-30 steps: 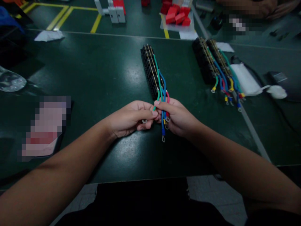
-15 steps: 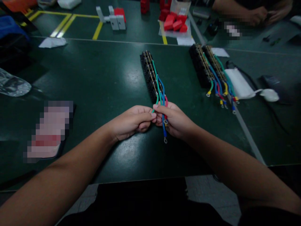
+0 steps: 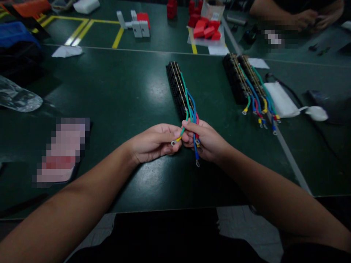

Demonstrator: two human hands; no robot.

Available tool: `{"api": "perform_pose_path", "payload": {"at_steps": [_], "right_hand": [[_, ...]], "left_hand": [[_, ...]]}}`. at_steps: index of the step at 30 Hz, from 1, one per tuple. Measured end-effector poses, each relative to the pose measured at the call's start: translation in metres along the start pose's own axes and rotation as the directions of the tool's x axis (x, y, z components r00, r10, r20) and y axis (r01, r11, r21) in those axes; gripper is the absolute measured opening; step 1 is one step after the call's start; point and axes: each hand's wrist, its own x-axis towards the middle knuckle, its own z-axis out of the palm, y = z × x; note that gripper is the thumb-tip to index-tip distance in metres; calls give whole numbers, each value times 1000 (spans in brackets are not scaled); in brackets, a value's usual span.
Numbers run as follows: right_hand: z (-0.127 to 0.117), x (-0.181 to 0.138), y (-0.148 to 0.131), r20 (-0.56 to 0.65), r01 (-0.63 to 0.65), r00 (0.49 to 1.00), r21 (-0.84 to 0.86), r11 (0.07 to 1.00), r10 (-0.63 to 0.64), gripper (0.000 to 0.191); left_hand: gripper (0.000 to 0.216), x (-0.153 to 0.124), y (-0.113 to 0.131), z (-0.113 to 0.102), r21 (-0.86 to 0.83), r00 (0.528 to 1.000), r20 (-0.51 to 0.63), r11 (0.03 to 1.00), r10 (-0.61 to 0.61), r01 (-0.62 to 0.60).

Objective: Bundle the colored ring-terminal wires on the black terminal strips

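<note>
A long black terminal strip (image 3: pixel 175 87) lies on the dark green table (image 3: pixel 115 95), with green, blue and red wires (image 3: pixel 190 106) running from it toward me. My right hand (image 3: pixel 210 140) is closed round the bundle of wires, whose ring-lug ends hang below it. My left hand (image 3: pixel 155 142) pinches the green wire's yellow-sleeved lug end (image 3: pixel 177 140), bent leftward out of the bundle. Both hands touch at the fingertips just in front of the strip's near end.
Two more wired terminal strips (image 3: pixel 244 78) lie to the right beside a white pad (image 3: pixel 282 98) and a white mouse-like object (image 3: pixel 317 113). Red blocks (image 3: pixel 205 27) and grey brackets (image 3: pixel 137 23) sit at the back. Another person's hands (image 3: pixel 312 16) work top right. A clear bag (image 3: pixel 16 98) lies left.
The green wire's lug end has come out to the left between my left fingers, where it was tucked in before. The view has shifted slightly; the hands stay together.
</note>
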Motion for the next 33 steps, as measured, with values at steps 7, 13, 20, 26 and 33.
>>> {"api": "perform_pose_path", "payload": {"at_steps": [7, 13, 20, 26, 33], "right_hand": [[0, 1, 1, -41, 3, 999, -2, 1000, -3, 33], [-2, 1, 3, -25, 21, 999, 2, 1000, -21, 32], [-3, 1, 5, -16, 35, 999, 29, 999, -35, 31], [-2, 0, 2, -40, 10, 999, 10, 1000, -9, 32], [-1, 0, 2, -20, -13, 1000, -1, 1000, 13, 34]], "left_hand": [[30, 1, -3, 0, -67, 999, 9, 997, -42, 42], [31, 1, -3, 0, -82, 998, -3, 995, -58, 58], [32, 1, -4, 0, -81, 998, 5, 995, -56, 56], [29, 1, -5, -1, -96, 999, 5, 994, -52, 53], [32, 1, -1, -1, -95, 998, 34, 994, -57, 60]]}}
